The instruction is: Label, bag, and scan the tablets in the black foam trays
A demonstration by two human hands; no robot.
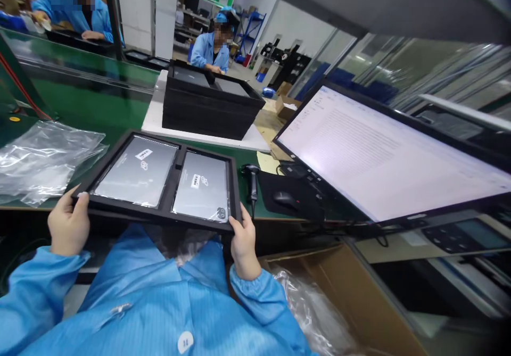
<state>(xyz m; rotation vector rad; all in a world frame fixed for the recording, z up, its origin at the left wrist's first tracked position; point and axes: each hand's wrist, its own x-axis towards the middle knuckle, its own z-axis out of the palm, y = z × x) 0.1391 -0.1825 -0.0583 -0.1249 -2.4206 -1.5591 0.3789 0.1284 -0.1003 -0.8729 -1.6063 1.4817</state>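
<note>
A black foam tray [171,190] spans the space between my hands at the table's front edge. Two grey tablets lie in its compartments, backs up, each with a small white label: a left tablet [131,178] and a right tablet [205,193] whose camera bump shows at its lower corner. My left hand [71,223] grips the tray's near left corner, thumb on top. My right hand [244,241] is closed on the near right corner, its thumb over the rim. The fingers under the tray are hidden.
Behind the tray stands a stack of black trays [207,108] on a white board [154,114]. Clear plastic bags [43,156] lie left. To the right are a barcode scanner [251,180], a mouse [285,200], a monitor [391,154] and, below, a cardboard box [359,292]. Two people sit farther back.
</note>
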